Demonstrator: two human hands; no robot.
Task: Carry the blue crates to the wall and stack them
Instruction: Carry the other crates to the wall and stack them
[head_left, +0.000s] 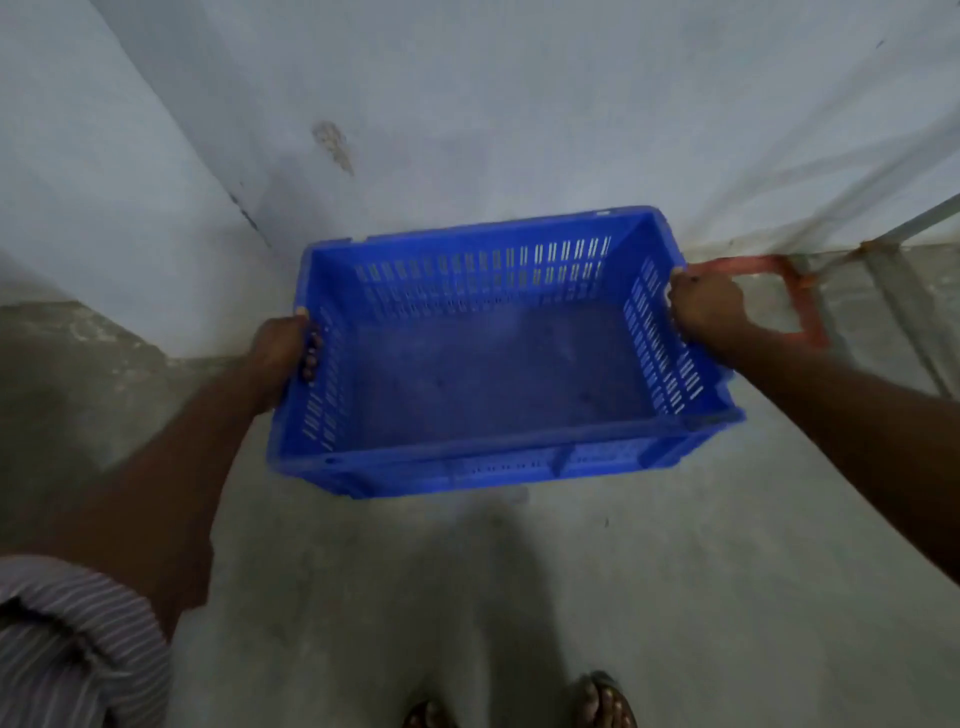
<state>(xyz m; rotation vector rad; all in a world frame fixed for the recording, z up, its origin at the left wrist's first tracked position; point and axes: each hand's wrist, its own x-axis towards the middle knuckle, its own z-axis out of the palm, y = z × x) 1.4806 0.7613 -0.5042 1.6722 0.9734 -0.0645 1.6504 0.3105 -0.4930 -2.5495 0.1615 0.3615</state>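
The fingers (311, 356) of the left hand (280, 358) curl through one end's handle slot, and the right hand (704, 306) grips the opposite rim. So the blue crate (493, 374) hangs roughly level between them, above the floor (623, 571) near the wall (519, 130), probably for setting down there. It is empty, with slotted sides and a dusty bottom.

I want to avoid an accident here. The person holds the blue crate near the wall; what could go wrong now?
1. The right hand grips the blue crate just beside a red frame; lowering it may knock knuckles there.
2. The left hand has fingers through the side opening; they might get pinched.
3. Toes in open sandals are near; a dropped crate could hit them.
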